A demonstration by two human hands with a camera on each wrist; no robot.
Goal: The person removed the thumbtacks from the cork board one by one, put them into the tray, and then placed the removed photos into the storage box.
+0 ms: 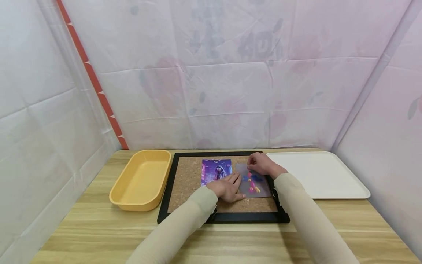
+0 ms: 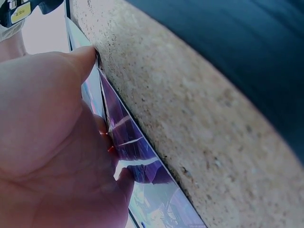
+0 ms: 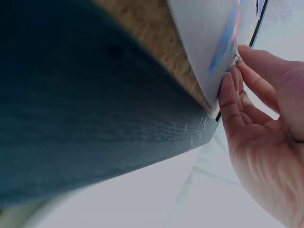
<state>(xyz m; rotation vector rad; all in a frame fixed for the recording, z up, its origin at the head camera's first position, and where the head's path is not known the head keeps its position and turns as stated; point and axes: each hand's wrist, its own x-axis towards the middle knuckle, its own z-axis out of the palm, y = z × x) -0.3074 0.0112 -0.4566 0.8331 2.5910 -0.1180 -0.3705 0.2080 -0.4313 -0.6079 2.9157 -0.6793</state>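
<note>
A black-framed corkboard (image 1: 184,183) lies on the table with two pictures on it. One is a purple picture card (image 1: 211,169) with a hooded figure. To its right is a grey card (image 1: 263,190) with pink, yellow and blue marks. My left hand (image 1: 229,189) rests with extended fingers across the neighbouring edges of both cards. At the grey card's upper part, my right hand (image 1: 260,163) pinches a thin pin (image 3: 237,56) between thumb and fingertips. The pin's head is hidden by the fingers. In the left wrist view, the purple card (image 2: 142,164) slants slightly off the cork.
A yellow tray (image 1: 141,179) stands left of the corkboard. On the right lies a white tray (image 1: 316,174), close to the board's frame (image 1: 247,218). Fabric curtains (image 1: 227,91) enclose the wooden table (image 1: 99,234) at the back and sides.
</note>
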